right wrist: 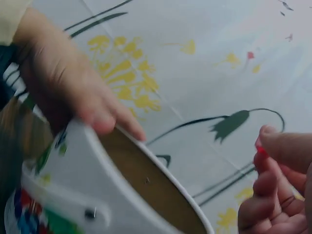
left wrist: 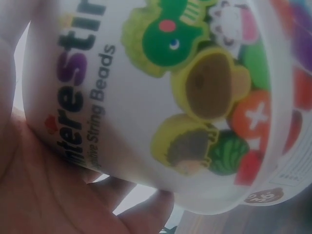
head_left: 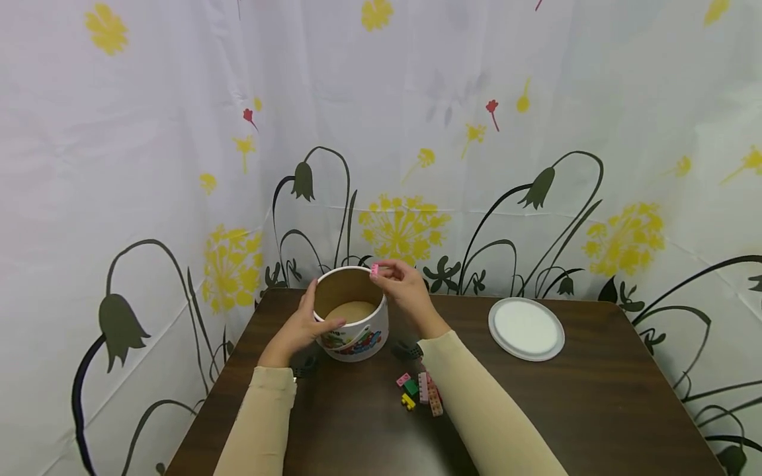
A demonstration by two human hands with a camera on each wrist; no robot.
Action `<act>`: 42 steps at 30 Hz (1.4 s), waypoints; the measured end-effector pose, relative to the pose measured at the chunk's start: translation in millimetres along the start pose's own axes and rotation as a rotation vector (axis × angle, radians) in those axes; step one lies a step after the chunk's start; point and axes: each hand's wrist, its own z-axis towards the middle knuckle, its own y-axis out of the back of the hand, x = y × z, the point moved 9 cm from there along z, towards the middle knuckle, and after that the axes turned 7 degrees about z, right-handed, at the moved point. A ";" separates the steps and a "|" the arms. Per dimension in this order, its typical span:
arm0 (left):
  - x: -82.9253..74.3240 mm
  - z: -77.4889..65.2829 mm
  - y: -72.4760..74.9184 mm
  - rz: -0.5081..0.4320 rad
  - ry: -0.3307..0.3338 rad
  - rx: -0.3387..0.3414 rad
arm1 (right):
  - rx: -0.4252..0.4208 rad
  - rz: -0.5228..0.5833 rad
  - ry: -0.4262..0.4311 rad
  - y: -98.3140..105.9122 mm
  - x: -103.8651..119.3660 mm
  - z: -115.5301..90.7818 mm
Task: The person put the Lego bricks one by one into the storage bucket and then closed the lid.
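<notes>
A white round bucket (head_left: 370, 348) with colourful printed pictures stands on the table, its opening upward; only bare inside wall and floor show. My left hand (head_left: 300, 330) grips its left side, thumb and fingers at the rim. Printed lettering and cartoon pictures on the bucket wall (left wrist: 146, 97) fill the left wrist view. Above the right part of the rim, my right hand (head_left: 406, 289) pinches a small pink toy brick (head_left: 374, 270) between thumb and fingers. In the right wrist view that brick (right wrist: 262, 148) is mostly hidden by the fingertips.
Several loose toy bricks lie in front of the bucket by the right forearm: a pink brick (head_left: 403, 379), a green one (head_left: 411, 387), a yellow one (head_left: 407, 401) and longer reddish ones. A white round lid (head_left: 526, 327) lies on the right. A flowered curtain (head_left: 417, 132) hangs behind.
</notes>
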 end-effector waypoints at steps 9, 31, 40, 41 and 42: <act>-0.5 -1.8 4.2 0.024 -0.011 0.010 | 0.150 -0.083 -0.012 -52.0 -24.2 28.9; -4.2 -6.0 2.4 0.012 0.000 -0.016 | 0.189 -0.447 0.076 -61.1 -22.9 24.5; -3.5 -6.6 0.8 -0.015 0.004 -0.003 | 0.182 -0.430 0.105 -60.1 -22.7 20.1; -3.3 -6.6 0.7 -0.023 0.008 -0.003 | 0.178 -0.452 0.122 -60.6 -21.7 18.7; -3.6 -6.9 0.7 -0.024 0.007 -0.002 | 0.173 -0.480 0.140 -61.3 -20.5 17.0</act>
